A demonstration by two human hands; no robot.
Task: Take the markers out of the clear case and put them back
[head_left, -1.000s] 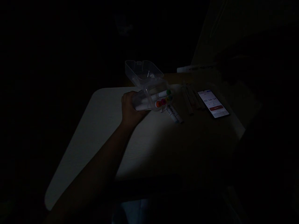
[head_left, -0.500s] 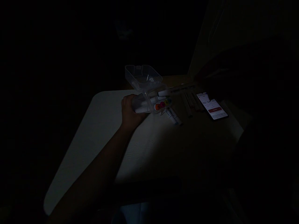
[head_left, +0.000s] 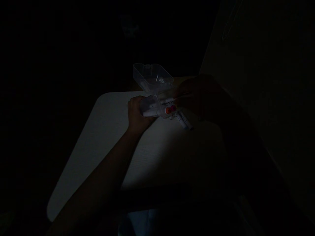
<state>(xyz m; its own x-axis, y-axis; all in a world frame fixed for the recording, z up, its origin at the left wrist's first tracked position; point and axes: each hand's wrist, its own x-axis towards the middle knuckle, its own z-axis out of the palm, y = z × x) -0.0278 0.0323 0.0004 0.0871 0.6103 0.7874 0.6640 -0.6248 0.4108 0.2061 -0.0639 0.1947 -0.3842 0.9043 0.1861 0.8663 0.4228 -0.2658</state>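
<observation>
In dim light, my left hand (head_left: 136, 114) is closed around the base of a clear plastic case (head_left: 147, 101), which lies on its side. Its hinged lid (head_left: 153, 76) stands open at the far side. White markers (head_left: 151, 112) lie inside, with an orange end (head_left: 168, 110) and a magenta end (head_left: 173, 108) facing right. At the case's mouth, the fingers of my right hand (head_left: 188, 93) are closed on a marker (head_left: 168, 102) that reaches into the case. Darkness hides much of this hand and part of the marker.
A couple of white markers (head_left: 184, 120) lie on the pale table (head_left: 98, 131) just right of the case. My right arm and its shadow cover the table's right side. A dark upright surface (head_left: 172, 39) rises behind the table.
My right hand has moved left with the marker, up to the case's mouth. It now covers the blue and yellow marker ends, and my arm hides the lit phone. My left hand stays put.
</observation>
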